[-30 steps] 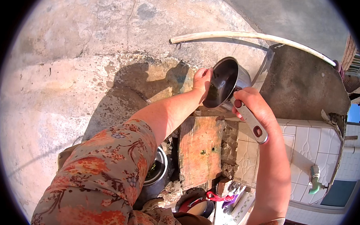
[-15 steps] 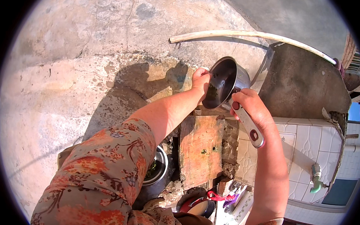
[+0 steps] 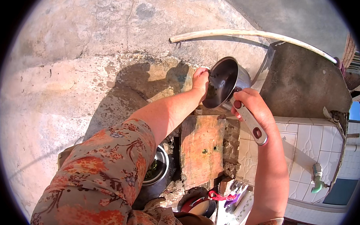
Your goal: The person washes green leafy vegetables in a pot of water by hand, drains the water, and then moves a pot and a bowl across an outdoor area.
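Note:
My two hands hold a steel pressure cooker pot (image 3: 223, 77) out in front of me, tipped on its side with its mouth toward the left. My left hand (image 3: 201, 78) is closed at the left edge of its rim; the exact grip is partly hidden. My right hand (image 3: 251, 102) is wrapped round the base of the long grey and maroon handle (image 3: 251, 124), whose end reaches down along my wrist. Some dark green bits cling inside the lower part of the pot. Below my left arm stands another metal pot (image 3: 165, 174) with green leafy matter in it, partly covered by my sleeve.
A worn wooden board (image 3: 203, 151) lies below the pot. At right is a tiled ledge (image 3: 304, 148) with a green tap (image 3: 318, 183). A pale curved pole (image 3: 240, 32) crosses the concrete floor (image 3: 80, 84). A dark pan (image 3: 197, 205) sits near the bottom edge.
The pot has shifted very slightly, its long handle edging a little to the right. Both hands keep their grip.

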Demonstrator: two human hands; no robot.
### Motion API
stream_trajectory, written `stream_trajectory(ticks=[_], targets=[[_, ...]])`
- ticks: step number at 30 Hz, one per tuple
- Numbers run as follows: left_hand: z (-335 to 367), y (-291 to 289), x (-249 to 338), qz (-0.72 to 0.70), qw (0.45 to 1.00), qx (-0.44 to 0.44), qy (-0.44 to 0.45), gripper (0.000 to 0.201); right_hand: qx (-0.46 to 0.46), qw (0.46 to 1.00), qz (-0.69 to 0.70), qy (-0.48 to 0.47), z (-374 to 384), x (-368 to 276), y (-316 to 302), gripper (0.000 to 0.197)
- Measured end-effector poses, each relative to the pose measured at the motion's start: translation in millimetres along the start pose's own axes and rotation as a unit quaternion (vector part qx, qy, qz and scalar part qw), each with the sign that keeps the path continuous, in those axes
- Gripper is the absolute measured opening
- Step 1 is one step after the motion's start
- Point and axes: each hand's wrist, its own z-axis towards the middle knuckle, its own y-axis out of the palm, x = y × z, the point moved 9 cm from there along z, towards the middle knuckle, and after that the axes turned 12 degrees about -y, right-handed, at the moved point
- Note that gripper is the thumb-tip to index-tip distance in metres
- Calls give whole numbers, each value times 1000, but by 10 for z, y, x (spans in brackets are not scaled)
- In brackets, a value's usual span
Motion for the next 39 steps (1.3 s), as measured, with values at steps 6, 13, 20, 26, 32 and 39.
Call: stream_trajectory(ticks=[6,13,20,26,32,39], targets=[[20,-42,-42,46,998,21,-26,19,4,999,33,-11,6,-43,-37,16],[12,-13,-100,-18,999,4,-37,16,-11,1000,-15,-13,16,-34,-53,17],[-39,-5,-84,-10,997,40,-67,11,6,993,-107,-50,41,-74,-52,18],[-134,26,40,-30,995,53,-78,10,-7,975,-210,-65,65,-79,16,25],[-165,-43,-54,28,985,77,-152,15,31,934,-340,-106,2,-52,13,29],[-58,-208,-234,-3,976,49,-211,18,19,945,-313,-96,-43,-5,115,36]])
